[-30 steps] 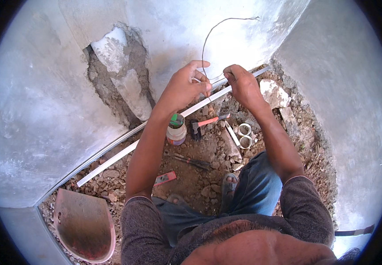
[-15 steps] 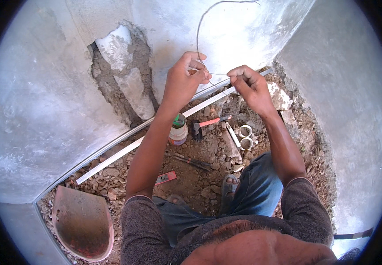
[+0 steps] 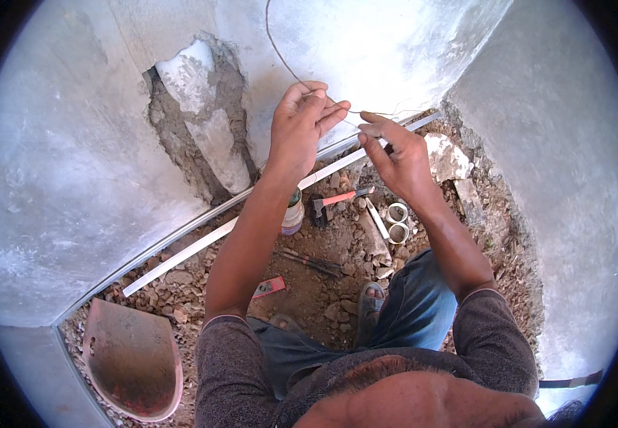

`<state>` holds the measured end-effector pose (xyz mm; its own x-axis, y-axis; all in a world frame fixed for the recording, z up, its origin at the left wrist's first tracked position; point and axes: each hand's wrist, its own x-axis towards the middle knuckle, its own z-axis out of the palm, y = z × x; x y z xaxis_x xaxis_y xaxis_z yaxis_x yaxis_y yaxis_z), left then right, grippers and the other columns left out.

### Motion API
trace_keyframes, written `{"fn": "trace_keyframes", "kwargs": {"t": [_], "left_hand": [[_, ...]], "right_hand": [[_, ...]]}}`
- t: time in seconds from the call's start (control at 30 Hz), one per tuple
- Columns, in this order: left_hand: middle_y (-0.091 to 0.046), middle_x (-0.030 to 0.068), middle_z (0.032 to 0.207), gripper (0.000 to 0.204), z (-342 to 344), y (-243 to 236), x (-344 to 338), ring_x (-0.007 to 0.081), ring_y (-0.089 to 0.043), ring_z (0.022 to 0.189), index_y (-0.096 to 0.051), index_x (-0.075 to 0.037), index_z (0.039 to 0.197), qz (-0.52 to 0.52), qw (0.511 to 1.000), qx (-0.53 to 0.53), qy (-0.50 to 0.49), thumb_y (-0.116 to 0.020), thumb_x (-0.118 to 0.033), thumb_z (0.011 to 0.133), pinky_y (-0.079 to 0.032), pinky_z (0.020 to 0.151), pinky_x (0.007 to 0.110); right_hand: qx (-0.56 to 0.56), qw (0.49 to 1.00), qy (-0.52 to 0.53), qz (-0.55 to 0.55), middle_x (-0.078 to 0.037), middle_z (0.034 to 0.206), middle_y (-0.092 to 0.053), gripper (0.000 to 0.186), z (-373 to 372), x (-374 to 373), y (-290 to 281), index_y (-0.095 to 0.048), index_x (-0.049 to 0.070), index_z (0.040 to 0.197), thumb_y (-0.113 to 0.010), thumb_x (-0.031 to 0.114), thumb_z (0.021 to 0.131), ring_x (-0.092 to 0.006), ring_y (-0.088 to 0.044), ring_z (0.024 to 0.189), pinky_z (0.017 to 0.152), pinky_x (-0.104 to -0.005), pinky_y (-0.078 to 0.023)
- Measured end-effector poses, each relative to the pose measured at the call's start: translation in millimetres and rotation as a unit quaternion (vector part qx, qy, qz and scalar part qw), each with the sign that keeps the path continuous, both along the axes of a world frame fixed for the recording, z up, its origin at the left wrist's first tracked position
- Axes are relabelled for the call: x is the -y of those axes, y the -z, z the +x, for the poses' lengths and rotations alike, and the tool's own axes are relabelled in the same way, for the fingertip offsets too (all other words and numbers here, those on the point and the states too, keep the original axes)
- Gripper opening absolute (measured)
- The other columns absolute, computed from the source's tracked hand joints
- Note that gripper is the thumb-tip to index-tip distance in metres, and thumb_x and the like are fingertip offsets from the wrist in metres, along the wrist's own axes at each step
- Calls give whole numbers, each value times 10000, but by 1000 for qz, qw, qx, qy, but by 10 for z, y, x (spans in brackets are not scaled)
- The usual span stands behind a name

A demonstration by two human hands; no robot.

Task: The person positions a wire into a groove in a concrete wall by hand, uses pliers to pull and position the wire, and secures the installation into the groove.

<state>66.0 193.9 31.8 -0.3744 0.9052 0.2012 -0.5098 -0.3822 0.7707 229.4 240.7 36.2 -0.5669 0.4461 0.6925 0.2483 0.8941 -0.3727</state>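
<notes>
My left hand (image 3: pixel 298 125), above the rubble at the foot of the back wall, has its fingers closed on a thin bent wire (image 3: pixel 285 64), which arcs up past the top of the view. My right hand (image 3: pixel 398 157) is just to the right and a little lower, its fingertips closed round a stretch of the same wire. Below them lie a white strip (image 3: pixel 345 160), a red-handled hammer (image 3: pixel 341 196) and a jar (image 3: pixel 292 220), partly behind my left forearm.
A cavity with white pipe (image 3: pixel 216 150) is in the back wall. Two white rings (image 3: pixel 397 232), a dark long tool (image 3: pixel 309 262), a red level (image 3: pixel 270 285), stone chunks (image 3: pixel 448 153) and a plastic scoop-like container (image 3: pixel 132 353) lie on the rubble. A curved grey wall (image 3: pixel 573 178) bounds the right.
The wire's loop has swung left and out past the top edge. My right hand has moved slightly down and turned, while my left hand's fingers have closed further round the wire.
</notes>
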Motion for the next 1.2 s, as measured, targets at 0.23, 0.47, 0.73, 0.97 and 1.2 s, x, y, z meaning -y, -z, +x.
{"fn": "trace_keyframes", "kwargs": {"t": [0.23,0.47,0.73,0.97,1.2], "left_hand": [[-565,148,1012,202,-110,-13,45,305,-583,1042,-520,44,1031,-33,998,-5,54,-479,-134,944,-480,918,401],[-599,130,1065,183,-243,-51,129,238,-611,999,-548,-3,1041,-52,980,-93,169,-547,-122,902,-453,629,249],[-621,107,955,300,-245,-15,96,154,-601,782,-554,8,1135,-28,973,-195,120,-590,-72,848,-413,577,220],[-622,81,853,347,-208,39,50,138,-611,725,-537,14,1175,-23,957,-291,-3,-596,-41,837,-481,608,237],[-647,135,750,155,-148,92,-31,161,-656,685,-556,38,940,-30,919,-333,-207,-595,10,793,-522,589,286]], "right_hand": [[14,966,44,-253,-43,759,-635,178,40,-198,102,-644,26,1027,-612,135,891,-67,-554,656,545,-222,-441],[-38,982,73,-172,-73,765,-664,184,84,-315,35,-651,29,1022,-604,154,895,-101,-572,628,559,-263,-463],[-59,980,94,-164,-70,750,-650,171,144,-327,-11,-647,45,1004,-596,174,904,-98,-567,645,557,-264,-457],[-92,981,88,-146,-12,734,-602,163,132,-318,-19,-614,24,984,-568,170,926,-57,-501,617,541,-226,-419],[-34,934,-89,-344,-30,770,-628,134,219,-65,-239,-641,17,943,-592,135,903,-87,-557,666,579,-233,-446]]}}
